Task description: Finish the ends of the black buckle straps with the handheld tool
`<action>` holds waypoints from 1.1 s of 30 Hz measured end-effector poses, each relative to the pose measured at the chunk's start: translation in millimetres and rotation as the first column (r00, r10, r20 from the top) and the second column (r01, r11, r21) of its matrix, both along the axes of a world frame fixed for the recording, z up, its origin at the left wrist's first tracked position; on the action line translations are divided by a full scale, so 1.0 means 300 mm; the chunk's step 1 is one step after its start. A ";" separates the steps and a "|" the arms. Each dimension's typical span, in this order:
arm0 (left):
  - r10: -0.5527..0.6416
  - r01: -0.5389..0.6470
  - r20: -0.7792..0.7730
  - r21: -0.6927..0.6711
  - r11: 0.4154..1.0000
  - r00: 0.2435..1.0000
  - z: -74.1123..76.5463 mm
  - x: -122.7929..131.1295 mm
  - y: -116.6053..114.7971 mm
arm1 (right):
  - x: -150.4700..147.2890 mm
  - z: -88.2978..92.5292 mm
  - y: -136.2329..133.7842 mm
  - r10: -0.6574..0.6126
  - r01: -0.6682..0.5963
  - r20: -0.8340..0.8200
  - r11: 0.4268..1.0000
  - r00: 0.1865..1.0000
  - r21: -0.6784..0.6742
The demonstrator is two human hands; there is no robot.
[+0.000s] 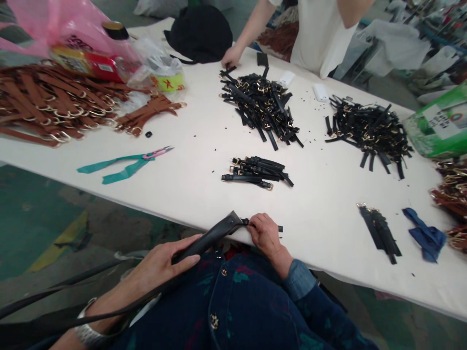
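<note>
My left hand (175, 260) is wrapped round a wide black leather strap (213, 234), whose long tails run back past my wrist on the left. Near the table's front edge, my right hand (263, 234) pinches a small black buckle strap (245, 221) at the wide strap's tip. Part of that small strap is hidden by my fingers, with a short end poking out on the right. Just beyond my hands lies a small bunch of black buckle straps (257, 172) with gold buckles. Whether the two straps are joined cannot be made out.
Larger heaps of black buckle straps (260, 104) lie farther back. Brown straps (44, 102) and teal-handled thread snips (146, 156) are at left. Right are flat black straps (379, 233), blue cloth (425, 236) and a green bag (440, 124). A co-worker's hand (232, 56) reaches in behind.
</note>
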State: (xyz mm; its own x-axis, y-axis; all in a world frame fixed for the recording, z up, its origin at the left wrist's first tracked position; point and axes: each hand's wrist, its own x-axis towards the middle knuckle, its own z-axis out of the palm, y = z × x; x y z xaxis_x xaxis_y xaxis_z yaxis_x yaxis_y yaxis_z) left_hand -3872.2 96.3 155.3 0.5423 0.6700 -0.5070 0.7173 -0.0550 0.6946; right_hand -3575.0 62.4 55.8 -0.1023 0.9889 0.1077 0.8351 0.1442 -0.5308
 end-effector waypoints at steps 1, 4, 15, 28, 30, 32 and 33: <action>-0.001 0.001 -0.033 0.002 1.000 0.999 -0.005 0.000 -0.004 | 0.001 0.008 0.004 0.001 -0.001 0.004 1.000 1.000 -0.026; 0.002 -0.002 -0.088 0.009 1.000 0.996 -0.014 0.004 -0.011 | 0.010 0.024 0.013 0.007 -0.010 -0.032 0.996 0.999 -0.089; 0.028 -0.028 -0.009 -0.033 0.999 1.000 0.018 0.025 -0.005 | 0.000 -0.017 0.029 -0.330 0.288 -0.305 0.942 0.894 -0.173; 0.007 -0.007 -0.028 -0.005 1.000 1.000 0.026 0.018 0.005 | -0.005 -0.024 -0.023 -0.025 0.037 -0.260 0.999 0.965 0.039; -0.004 0.004 -0.032 -0.001 1.000 0.999 0.020 0.022 0.002 | -0.011 -0.032 -0.022 0.014 -0.002 -0.153 0.997 0.988 0.078; -0.001 0.001 -0.033 0.003 1.000 0.999 0.019 0.028 0.000 | -0.017 -0.046 -0.020 -0.013 0.025 -0.086 0.991 0.996 0.132; 0.004 -0.004 -0.021 0.005 1.000 1.000 0.019 0.030 -0.001 | -0.020 -0.054 -0.018 -0.027 0.038 -0.069 0.987 0.997 0.159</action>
State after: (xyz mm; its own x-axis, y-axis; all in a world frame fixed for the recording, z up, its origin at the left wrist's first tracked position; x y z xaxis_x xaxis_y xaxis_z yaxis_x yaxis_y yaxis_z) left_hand -3863.2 96.0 161.1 0.5289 0.6744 -0.5152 0.7320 -0.0553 0.6791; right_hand -3581.0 56.9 39.5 -0.0577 0.9609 0.2707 0.8043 0.2054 -0.5576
